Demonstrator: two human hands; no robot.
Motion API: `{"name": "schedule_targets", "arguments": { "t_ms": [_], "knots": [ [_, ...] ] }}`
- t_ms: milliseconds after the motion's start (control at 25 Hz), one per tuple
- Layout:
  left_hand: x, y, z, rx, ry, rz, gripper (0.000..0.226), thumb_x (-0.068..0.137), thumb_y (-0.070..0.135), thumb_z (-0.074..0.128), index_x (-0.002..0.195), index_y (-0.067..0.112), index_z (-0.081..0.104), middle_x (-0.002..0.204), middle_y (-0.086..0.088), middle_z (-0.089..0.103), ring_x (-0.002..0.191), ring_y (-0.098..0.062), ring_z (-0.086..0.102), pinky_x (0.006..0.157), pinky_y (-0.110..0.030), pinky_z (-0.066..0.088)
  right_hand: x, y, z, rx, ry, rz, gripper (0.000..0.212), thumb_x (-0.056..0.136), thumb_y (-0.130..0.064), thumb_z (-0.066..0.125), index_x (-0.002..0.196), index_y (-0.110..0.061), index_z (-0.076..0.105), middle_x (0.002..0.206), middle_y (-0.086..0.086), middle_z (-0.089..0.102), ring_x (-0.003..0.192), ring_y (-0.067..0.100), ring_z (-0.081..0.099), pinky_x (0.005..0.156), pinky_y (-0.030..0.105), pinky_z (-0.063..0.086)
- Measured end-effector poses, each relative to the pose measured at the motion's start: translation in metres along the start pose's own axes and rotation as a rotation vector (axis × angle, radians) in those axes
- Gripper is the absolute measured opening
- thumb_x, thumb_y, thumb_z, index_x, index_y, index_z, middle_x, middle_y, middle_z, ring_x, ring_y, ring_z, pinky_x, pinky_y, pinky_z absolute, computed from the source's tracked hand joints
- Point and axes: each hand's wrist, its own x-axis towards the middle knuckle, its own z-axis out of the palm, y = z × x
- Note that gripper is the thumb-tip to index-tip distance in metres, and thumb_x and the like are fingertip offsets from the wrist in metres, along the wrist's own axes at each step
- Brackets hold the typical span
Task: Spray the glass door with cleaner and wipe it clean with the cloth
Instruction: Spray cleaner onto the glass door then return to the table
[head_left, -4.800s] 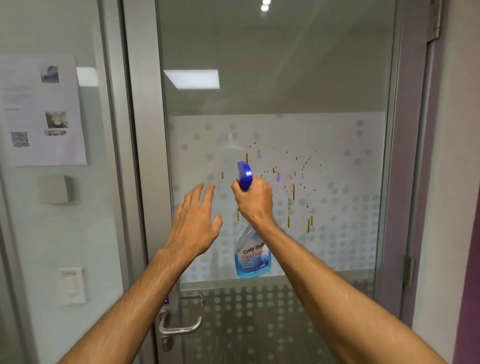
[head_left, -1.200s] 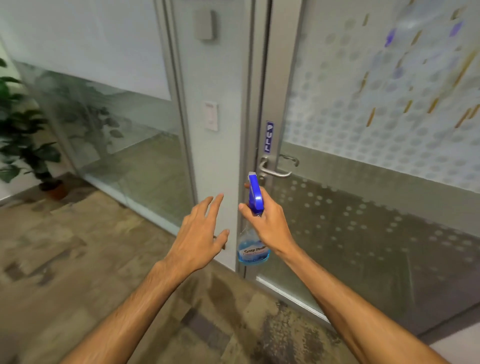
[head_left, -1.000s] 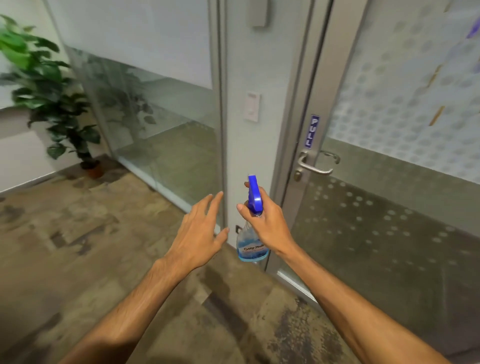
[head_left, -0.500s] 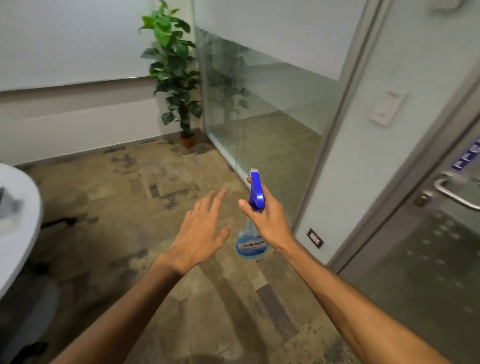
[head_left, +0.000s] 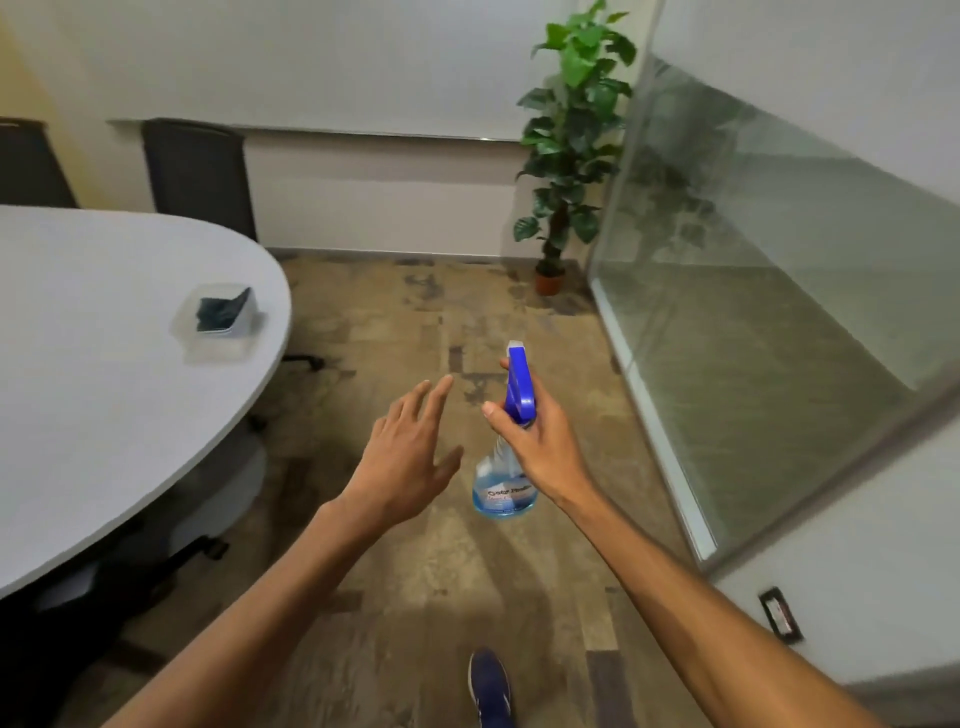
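Note:
My right hand (head_left: 545, 447) grips the neck of a spray bottle (head_left: 506, 483) with a blue trigger head and pale blue liquid, held upright over the floor. Just left of it my left hand (head_left: 410, 457) hovers palm down with fingers spread, holding nothing. A dark folded cloth (head_left: 221, 312) lies in a clear plastic tub (head_left: 215, 345) near the edge of the white oval table (head_left: 93, 395) at the left. The glass door is out of view; only a fixed glass wall panel (head_left: 769, 291) shows at the right.
A potted green plant (head_left: 569, 140) stands in the corner beside the glass panel. Dark chairs (head_left: 200, 171) stand behind the table, and chair legs show under it. My blue shoe (head_left: 491, 686) is on the patterned floor. A wall socket (head_left: 779, 616) sits low at right.
My view has swung left, away from the spattered glass door, past the door handle and plant, to the table with the cloth. Both hands keep the same pose, bottle still held.

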Motion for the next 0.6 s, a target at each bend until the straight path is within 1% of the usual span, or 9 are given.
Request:
{"name": "schedule_targets", "arguments": {
  "t_ms": [40, 80, 120, 200, 320, 400, 480, 560, 600],
  "knots": [
    [0.008, -0.008, -0.002, -0.003, 0.014, -0.028, 0.087, 0.094, 0.042, 0.059, 0.16, 0.028, 0.004, 0.166, -0.005, 0.018, 0.151, -0.025, 0.024, 0.12, -0.043, 0.03, 0.016, 0.0, 0.008, 0.006, -0.034, -0.007, 0.028, 0.095, -0.024, 0.073, 0.12, -0.027, 0.062, 0.096, 0.025, 0.062, 0.09, 0.036, 0.062, 0.092, 0.048, 0.054],
    [0.015, -0.016, -0.005, -0.008, 0.026, -0.059, 0.086, 0.094, 0.042, 0.059, 0.16, 0.029, 0.004, 0.166, -0.004, 0.017, 0.151, -0.024, 0.023, 0.12, -0.043, 0.03, 0.03, -0.001, 0.014, 0.012, -0.068, -0.009, 0.031, 0.095, -0.025, 0.073, 0.118, -0.041, 0.061, 0.094, 0.025, 0.062, 0.087, 0.035, 0.063, 0.091, 0.046, 0.055],
    [0.023, -0.023, -0.008, -0.013, 0.033, -0.097, 0.086, 0.094, 0.043, 0.059, 0.16, 0.029, 0.004, 0.167, -0.004, 0.016, 0.151, -0.024, 0.022, 0.121, -0.043, 0.029, 0.046, -0.001, 0.021, 0.023, -0.101, -0.018, 0.036, 0.095, -0.026, 0.073, 0.116, -0.051, 0.057, 0.094, 0.025, 0.062, 0.085, 0.035, 0.063, 0.089, 0.044, 0.054],
    [0.036, -0.037, -0.013, -0.022, 0.052, -0.175, 0.087, 0.094, 0.043, 0.06, 0.159, 0.031, 0.004, 0.167, -0.003, 0.016, 0.152, -0.023, 0.021, 0.122, -0.044, 0.029, 0.075, -0.001, 0.032, 0.03, -0.157, -0.055, 0.04, 0.095, -0.024, 0.073, 0.113, -0.054, 0.054, 0.09, 0.023, 0.062, 0.085, 0.036, 0.063, 0.087, 0.042, 0.054],
    [0.055, -0.056, -0.022, -0.029, 0.096, -0.283, 0.087, 0.093, 0.044, 0.061, 0.159, 0.032, 0.004, 0.167, -0.003, 0.015, 0.152, -0.024, 0.022, 0.122, -0.044, 0.03, 0.117, 0.003, 0.05, 0.03, -0.25, -0.093, 0.034, 0.094, -0.025, 0.074, 0.114, -0.047, 0.058, 0.083, 0.017, 0.063, 0.078, 0.032, 0.061, 0.081, 0.04, 0.055],
    [0.063, -0.067, -0.027, -0.034, 0.12, -0.358, 0.086, 0.094, 0.045, 0.06, 0.159, 0.033, 0.004, 0.167, -0.003, 0.013, 0.152, -0.025, 0.022, 0.123, -0.045, 0.028, 0.141, 0.005, 0.065, 0.04, -0.309, -0.108, 0.027, 0.094, -0.025, 0.074, 0.117, -0.031, 0.063, 0.08, 0.014, 0.063, 0.078, 0.032, 0.062, 0.082, 0.041, 0.055],
    [0.068, -0.081, -0.033, -0.03, 0.145, -0.429, 0.085, 0.095, 0.046, 0.059, 0.159, 0.033, 0.005, 0.168, -0.004, 0.012, 0.153, -0.025, 0.021, 0.123, -0.044, 0.028, 0.162, 0.007, 0.084, 0.058, -0.374, -0.124, 0.028, 0.095, -0.024, 0.074, 0.12, -0.025, 0.062, 0.078, 0.011, 0.062, 0.077, 0.032, 0.062, 0.081, 0.039, 0.056],
    [0.071, -0.096, -0.039, -0.013, 0.176, -0.484, 0.085, 0.095, 0.048, 0.058, 0.159, 0.032, 0.005, 0.167, -0.004, 0.015, 0.151, -0.026, 0.025, 0.122, -0.045, 0.031, 0.181, 0.006, 0.104, 0.074, -0.42, -0.141, 0.029, 0.094, -0.024, 0.074, 0.121, -0.019, 0.062, 0.08, 0.013, 0.063, 0.073, 0.026, 0.061, 0.079, 0.038, 0.056],
    [0.072, -0.105, -0.042, -0.003, 0.192, -0.51, 0.085, 0.094, 0.049, 0.059, 0.158, 0.032, 0.005, 0.167, -0.005, 0.017, 0.149, -0.026, 0.029, 0.121, -0.044, 0.034, 0.189, 0.005, 0.115, 0.087, -0.443, -0.142, 0.03, 0.094, -0.023, 0.075, 0.12, -0.015, 0.062, 0.079, 0.012, 0.062, 0.07, 0.02, 0.059, 0.077, 0.037, 0.057]
  ]
}}
